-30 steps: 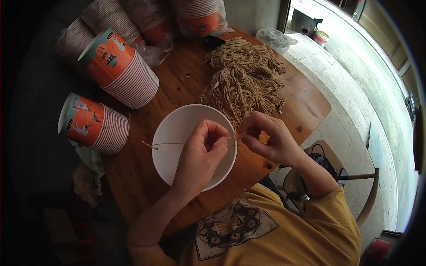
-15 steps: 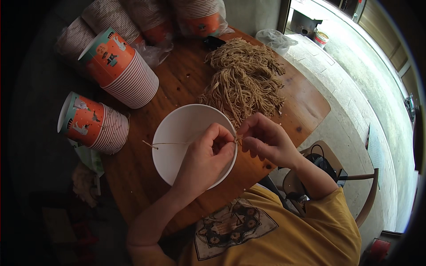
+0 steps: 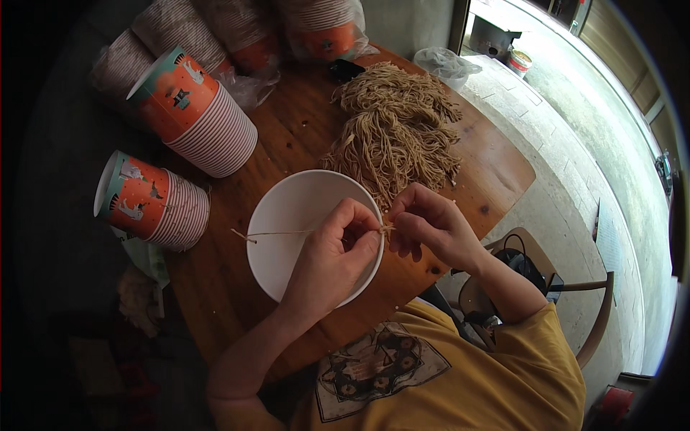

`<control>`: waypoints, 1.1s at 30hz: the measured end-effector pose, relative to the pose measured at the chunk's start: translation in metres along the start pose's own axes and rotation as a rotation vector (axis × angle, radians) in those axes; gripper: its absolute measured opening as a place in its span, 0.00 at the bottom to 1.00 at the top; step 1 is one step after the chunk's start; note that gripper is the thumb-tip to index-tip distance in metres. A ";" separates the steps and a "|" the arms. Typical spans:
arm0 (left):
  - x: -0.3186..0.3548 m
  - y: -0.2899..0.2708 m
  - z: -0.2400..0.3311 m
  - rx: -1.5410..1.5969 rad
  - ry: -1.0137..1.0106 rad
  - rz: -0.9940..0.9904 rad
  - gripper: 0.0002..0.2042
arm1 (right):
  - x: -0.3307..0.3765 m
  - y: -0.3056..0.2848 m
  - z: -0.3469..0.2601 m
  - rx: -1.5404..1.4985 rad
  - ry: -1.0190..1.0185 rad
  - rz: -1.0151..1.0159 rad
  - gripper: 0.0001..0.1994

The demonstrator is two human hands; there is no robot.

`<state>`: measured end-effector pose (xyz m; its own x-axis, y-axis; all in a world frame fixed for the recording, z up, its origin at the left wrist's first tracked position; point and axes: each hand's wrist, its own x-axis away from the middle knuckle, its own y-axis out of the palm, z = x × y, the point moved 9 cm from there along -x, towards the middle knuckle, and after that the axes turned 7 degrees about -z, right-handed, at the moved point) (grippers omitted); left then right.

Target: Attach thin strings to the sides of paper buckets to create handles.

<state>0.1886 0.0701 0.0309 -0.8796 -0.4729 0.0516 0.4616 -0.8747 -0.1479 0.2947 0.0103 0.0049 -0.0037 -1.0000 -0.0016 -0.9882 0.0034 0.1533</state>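
Note:
A white paper tub (image 3: 277, 205) stands on the table in front of me, its round mouth facing up. Across that mouth runs a thin tan string (image 3: 280, 233), with a small knotted end poking past the left rim. My left hand (image 3: 327, 255) lies over the tub and pinches the string at the right rim. Just outside the rim, my right hand (image 3: 442, 233) has thumb and forefinger closed at the short string ends, where a small tangle shows between the hands. Beyond the tub lies a heap of tan strings (image 3: 402, 136).
Two stacks of orange-and-teal paper tubs, one taller (image 3: 208, 122) and one shorter (image 3: 151, 201), lean at the left of the wooden table (image 3: 496, 165). Plastic-wrapped tub stacks (image 3: 176, 36) line the back. A clear plastic bag (image 3: 445, 65) sits at the far edge; a chair (image 3: 600, 316) is at right.
My right hand's fingers have shifted slightly and drawn closer together by the string ends, which now show more plainly. The left hand holds its place on the rim.

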 end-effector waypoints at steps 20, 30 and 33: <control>0.000 0.001 -0.002 0.028 -0.054 -0.020 0.03 | 0.002 0.006 0.000 0.152 -0.111 -0.044 0.12; 0.002 0.000 0.003 -0.073 -0.058 0.010 0.03 | 0.005 0.000 -0.006 0.210 -0.144 0.062 0.06; 0.003 -0.001 0.005 -0.110 -0.057 0.029 0.03 | 0.006 0.000 -0.003 0.155 -0.114 0.074 0.06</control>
<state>0.1859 0.0694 0.0360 -0.8567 -0.5057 0.1017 0.4683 -0.8452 -0.2577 0.2954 0.0047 0.0074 -0.0857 -0.9903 -0.1094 -0.9963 0.0859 0.0033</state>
